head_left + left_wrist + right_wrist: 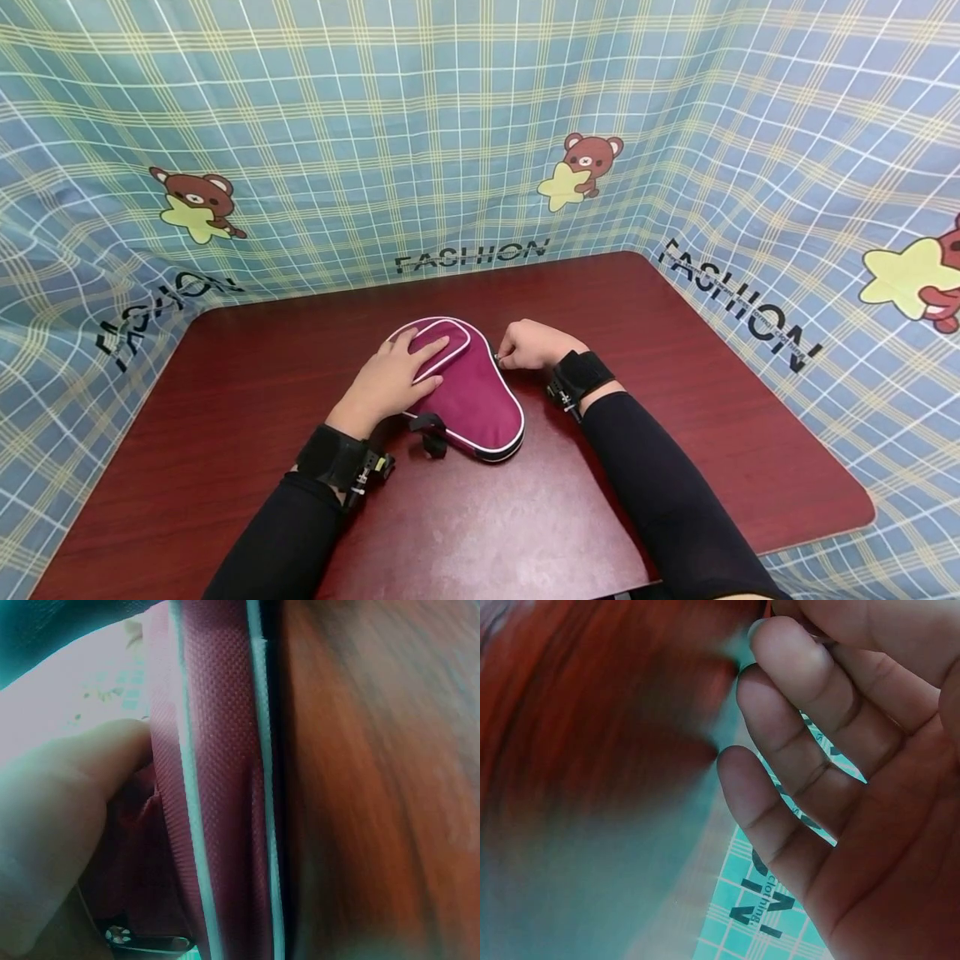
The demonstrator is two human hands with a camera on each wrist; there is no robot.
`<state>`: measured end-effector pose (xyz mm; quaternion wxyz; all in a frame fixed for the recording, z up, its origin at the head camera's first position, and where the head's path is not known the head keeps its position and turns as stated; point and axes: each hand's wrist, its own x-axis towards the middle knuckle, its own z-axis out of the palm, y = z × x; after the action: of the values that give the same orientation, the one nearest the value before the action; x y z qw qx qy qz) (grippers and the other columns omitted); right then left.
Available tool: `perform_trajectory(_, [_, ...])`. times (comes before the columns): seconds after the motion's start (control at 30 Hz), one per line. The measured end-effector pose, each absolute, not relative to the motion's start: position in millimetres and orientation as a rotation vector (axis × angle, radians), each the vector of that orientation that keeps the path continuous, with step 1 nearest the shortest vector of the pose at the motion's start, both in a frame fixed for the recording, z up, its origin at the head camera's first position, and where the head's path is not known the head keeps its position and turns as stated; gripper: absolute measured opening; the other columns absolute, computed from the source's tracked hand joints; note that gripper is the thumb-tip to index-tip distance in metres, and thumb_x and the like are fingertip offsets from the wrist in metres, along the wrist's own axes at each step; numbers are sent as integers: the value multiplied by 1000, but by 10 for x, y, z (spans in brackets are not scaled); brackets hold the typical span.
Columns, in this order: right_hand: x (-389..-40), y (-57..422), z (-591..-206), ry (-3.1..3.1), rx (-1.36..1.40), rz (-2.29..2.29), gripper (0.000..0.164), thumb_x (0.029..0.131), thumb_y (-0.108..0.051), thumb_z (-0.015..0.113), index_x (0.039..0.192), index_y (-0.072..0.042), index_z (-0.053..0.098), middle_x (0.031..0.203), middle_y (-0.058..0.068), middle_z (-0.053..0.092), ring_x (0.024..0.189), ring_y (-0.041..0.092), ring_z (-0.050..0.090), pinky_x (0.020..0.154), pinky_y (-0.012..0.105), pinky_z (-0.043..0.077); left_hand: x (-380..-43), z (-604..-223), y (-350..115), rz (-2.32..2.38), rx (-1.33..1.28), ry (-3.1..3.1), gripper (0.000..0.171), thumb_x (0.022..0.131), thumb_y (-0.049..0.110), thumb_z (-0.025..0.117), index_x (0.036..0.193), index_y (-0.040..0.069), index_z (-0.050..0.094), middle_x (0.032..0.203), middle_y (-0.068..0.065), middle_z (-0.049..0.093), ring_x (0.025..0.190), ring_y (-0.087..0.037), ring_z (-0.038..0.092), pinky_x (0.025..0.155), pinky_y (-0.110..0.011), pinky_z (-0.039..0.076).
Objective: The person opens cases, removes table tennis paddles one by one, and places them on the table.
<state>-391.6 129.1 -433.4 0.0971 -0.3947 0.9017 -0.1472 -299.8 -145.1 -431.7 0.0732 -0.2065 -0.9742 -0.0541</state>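
A magenta paddle-shaped case (480,400) with white piping lies on the table, its rounded wide end away from me. My left hand (390,375) rests over the small front pocket (456,343) with its fingers spread. In the left wrist view the thumb (67,795) lies against the fabric, near a metal zipper pull (150,941). At the case's right edge my right hand (534,344) pinches a small zipper pull (497,357) between thumb and index finger. The right wrist view shows its other fingers (780,802) bent; the pinched pull is hidden there.
The dark red wooden table (720,433) has rounded corners. A black strap (429,425) hangs from the case's left side onto the table. Plaid curtains (450,125) with printed bears stand around the table's back and sides.
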Motion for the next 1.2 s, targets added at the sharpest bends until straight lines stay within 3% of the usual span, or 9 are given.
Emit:
perform_trajectory(0.13, [-3918, 1292, -4341, 2671, -1197, -431, 28, 80, -16, 59, 52, -20, 59, 48, -14, 33, 47, 5, 30, 49, 21, 27, -2968, -4307, -1407, -101, -568, -2944, 57, 91, 50, 50, 143, 46, 28, 144, -15, 33, 116, -46, 45, 84, -56, 47])
perform_trajectory(0.27, [-3923, 1304, -4369, 2672, -1222, -421, 31, 79, -15, 58, 50, -23, 54, 48, -13, 31, 47, 5, 29, 48, 21, 25, -2938, -4308, -1355, -62, -514, -2963, 54, 93, 47, 48, 143, 45, 28, 144, -14, 33, 112, -47, 47, 82, -56, 48])
perform_trajectory(0.53, [-3922, 1293, -4386, 2646, -1216, -427, 30, 82, -13, 57, 55, -25, 61, 49, -14, 37, 47, 5, 33, 48, 21, 27, -2877, -4296, -1270, -76, -302, -2980, 56, 91, 47, 49, 144, 40, 30, 140, -18, 37, 105, -50, 50, 89, -57, 44])
perform_trajectory(0.73, [-3915, 1280, -4354, 2647, -1171, -443, 33, 85, -16, 58, 58, -32, 65, 52, -16, 46, 51, 5, 34, 49, 22, 28, -2875, -4296, -1281, -111, -141, -3005, 60, 91, 49, 48, 146, 38, 27, 140, -20, 33, 98, -47, 50, 78, -58, 46])
perform_trajectory(0.9, [-3923, 1281, -4360, 2656, -1169, -435, 33, 84, -17, 59, 58, -34, 65, 53, -18, 48, 52, 4, 35, 50, 21, 28, -2930, -4328, -1368, -135, -229, -2998, 65, 88, 53, 50, 146, 37, 26, 142, -20, 31, 109, -47, 47, 84, -60, 44])
perform_trajectory(1.2, [-3928, 1293, -4359, 2649, -1126, -462, 32, 85, -17, 58, 60, -35, 67, 52, -16, 48, 51, 5, 37, 49, 21, 30, -3004, -4261, -1585, -224, -614, -2973, 78, 82, 58, 57, 147, 28, 28, 151, -15, 19, 120, -44, 41, 101, -56, 35])
